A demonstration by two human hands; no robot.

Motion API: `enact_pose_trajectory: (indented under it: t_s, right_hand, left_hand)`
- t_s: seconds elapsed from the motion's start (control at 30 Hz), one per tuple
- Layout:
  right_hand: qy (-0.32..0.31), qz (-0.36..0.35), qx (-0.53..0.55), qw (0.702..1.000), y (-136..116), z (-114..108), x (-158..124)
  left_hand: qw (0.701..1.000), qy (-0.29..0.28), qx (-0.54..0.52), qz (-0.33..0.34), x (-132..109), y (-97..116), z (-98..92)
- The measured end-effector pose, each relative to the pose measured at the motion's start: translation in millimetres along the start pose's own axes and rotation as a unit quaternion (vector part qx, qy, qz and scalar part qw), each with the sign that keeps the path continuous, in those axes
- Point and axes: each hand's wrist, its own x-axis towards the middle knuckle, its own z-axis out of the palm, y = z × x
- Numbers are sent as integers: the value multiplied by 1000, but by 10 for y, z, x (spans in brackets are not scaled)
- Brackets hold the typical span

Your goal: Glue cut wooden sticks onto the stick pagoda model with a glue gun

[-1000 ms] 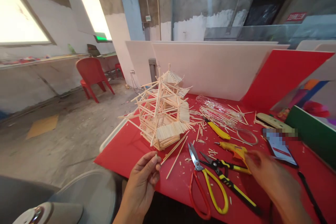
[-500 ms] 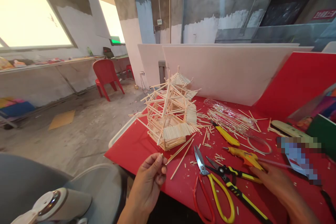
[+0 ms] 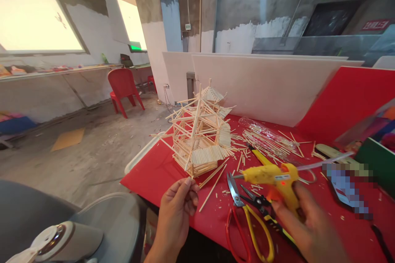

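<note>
My left hand [image 3: 178, 207] pinches a short thin wooden stick between thumb and fingertips, just in front of the stick-built pagoda model [image 3: 200, 131] on the red table [image 3: 148, 172]. My right hand [image 3: 304, 220] grips the handle of a yellow glue gun [image 3: 271, 176], lifted off the table with its nozzle pointing left toward the model. A clear glue stick juts from the gun's back end.
Red-and-yellow scissors [image 3: 247, 222] and yellow-black cutters [image 3: 265, 209] lie under the gun. Loose sticks and a clear bag of sticks [image 3: 268, 135] lie behind, with a yellow utility knife [image 3: 261, 157]. White and red boards [image 3: 262, 86] stand at the back. A red chair [image 3: 123, 88] stands on the floor at left.
My right hand has taken the glue gun off the table and raised it, nozzle pointing left. My left hand keeps its pinch on the small stick, almost unmoved.
</note>
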Motion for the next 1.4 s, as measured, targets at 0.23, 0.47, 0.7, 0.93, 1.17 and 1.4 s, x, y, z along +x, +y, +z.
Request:
enact_pose_trajectory:
  t_s: [0.23, 0.47, 0.7, 0.93, 1.17, 1.4]
  right_hand:
    - [-33, -41, 23, 998, -639, 340, 69]
    - [35, -137, -93, 986, -751, 476, 118]
    - [58, -162, -123, 977, -780, 504, 151]
    - [76, -187, -145, 969, -775, 537, 183]
    - [66, -206, -159, 963, -751, 526, 171]
    - [62, -214, -160, 962, -735, 528, 167]
  left_hand:
    - [999, 9, 31, 34, -38, 71, 4]
    - [996, 28, 55, 58, 6, 24, 8]
    - [993, 31, 75, 87, 19, 13, 0]
    - [991, 38, 89, 93, 31, -2, -16]
    - [988, 33, 109, 106, 25, -30, -7]
    - [983, 30, 134, 124, 17, -53, -24]
